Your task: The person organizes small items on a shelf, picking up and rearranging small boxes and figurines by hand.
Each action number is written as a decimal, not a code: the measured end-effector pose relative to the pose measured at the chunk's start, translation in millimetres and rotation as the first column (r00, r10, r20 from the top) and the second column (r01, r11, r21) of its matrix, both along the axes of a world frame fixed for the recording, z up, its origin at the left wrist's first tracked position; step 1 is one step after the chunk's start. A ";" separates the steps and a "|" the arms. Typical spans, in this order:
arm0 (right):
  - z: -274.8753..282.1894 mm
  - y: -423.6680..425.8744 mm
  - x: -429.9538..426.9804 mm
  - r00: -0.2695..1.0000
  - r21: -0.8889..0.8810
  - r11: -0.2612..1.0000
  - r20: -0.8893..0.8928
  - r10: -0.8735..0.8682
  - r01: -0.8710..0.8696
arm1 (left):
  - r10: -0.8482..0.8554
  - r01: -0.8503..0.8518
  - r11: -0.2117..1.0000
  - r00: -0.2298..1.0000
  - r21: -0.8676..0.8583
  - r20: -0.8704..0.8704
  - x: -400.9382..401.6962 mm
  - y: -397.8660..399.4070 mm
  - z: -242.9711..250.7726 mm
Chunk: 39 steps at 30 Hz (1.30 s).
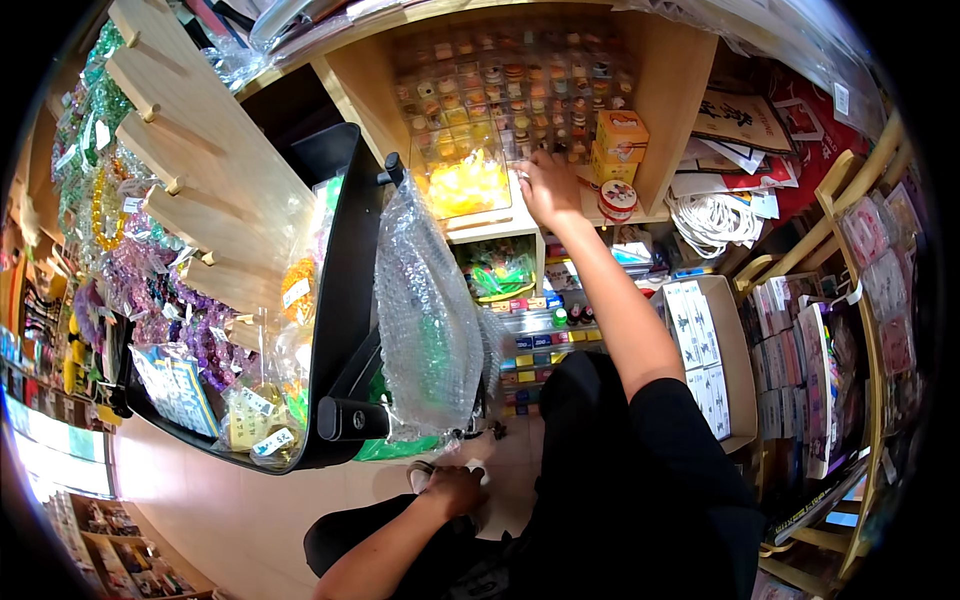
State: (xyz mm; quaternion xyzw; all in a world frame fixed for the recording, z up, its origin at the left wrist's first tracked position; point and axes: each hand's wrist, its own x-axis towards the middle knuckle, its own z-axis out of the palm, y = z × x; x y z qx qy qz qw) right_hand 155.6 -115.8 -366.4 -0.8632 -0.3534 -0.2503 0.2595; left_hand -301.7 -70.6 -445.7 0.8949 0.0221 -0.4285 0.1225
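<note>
My right hand (552,189) reaches into a wooden shelf compartment (679,105). Its fingertips are near the right side of a clear bin of small yellow figures (471,180). Whether they grip anything is hard to see. Behind them stands a clear grid case of miniature toys (517,82), partly blurred. To the right are yellow-orange boxes (621,139) and a round tin (618,201). Low over the floor, by my knee, is my left hand (454,489), fingers curled; what may be in it is hidden.
Bubble wrap (427,322) hangs off a black cart tray (341,225) holding bagged goods. Bead strands (120,225) hang beside a pegged wooden board (217,150). On my right are a cardboard box of white cartons (697,360), coiled white cord (712,225) and a wooden rack (862,300).
</note>
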 end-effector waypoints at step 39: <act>199.0 135.2 20.3 0.991 0.096 0.986 0.019 0.133 -0.135 | -0.019 0.023 0.999 0.990 -0.025 0.138 -0.4 -8.4 7.0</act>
